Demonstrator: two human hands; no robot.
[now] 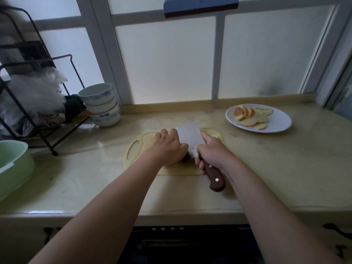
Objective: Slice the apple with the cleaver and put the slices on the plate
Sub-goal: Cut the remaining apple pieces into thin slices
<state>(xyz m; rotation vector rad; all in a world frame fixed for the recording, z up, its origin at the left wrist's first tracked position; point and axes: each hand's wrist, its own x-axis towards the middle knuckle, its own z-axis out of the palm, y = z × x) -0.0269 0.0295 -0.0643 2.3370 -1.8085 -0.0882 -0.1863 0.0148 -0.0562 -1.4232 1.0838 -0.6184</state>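
Right hand [211,152]: closed firmly round the brown riveted wooden handle of the steel cleaver [190,138]; one finger apparently stretched forward along the blade, blade upright, edge down.
Left hand [169,147]: knuckles up, fingers curled down over the dark red apple piece [185,159], pinning it against the blade's left face. Only a sliver of peel showing under the hand.
Apple piece: near the middle of the pale yellow plastic cutting board [133,149], itself at the front middle of the beige bench [266,168].
Plated fruit: a fan of pale apple slices [249,117] on the round white plate [278,126], toward the back right corner of the bench, well apart from the board.
Step in hand: slicing, probably well along — part of the apple plated, the rest under the blade.
Next move: likely a straight press down to the board with left fingertips tucked clear of the edge, then a small shift back for another cut, then carrying the slices right to the plate.
Further out: stacked white-and-blue ceramic bowls [101,107] at the back left, beside a black wire rack [38,82]; a pale green basin [13,164] at the left edge.
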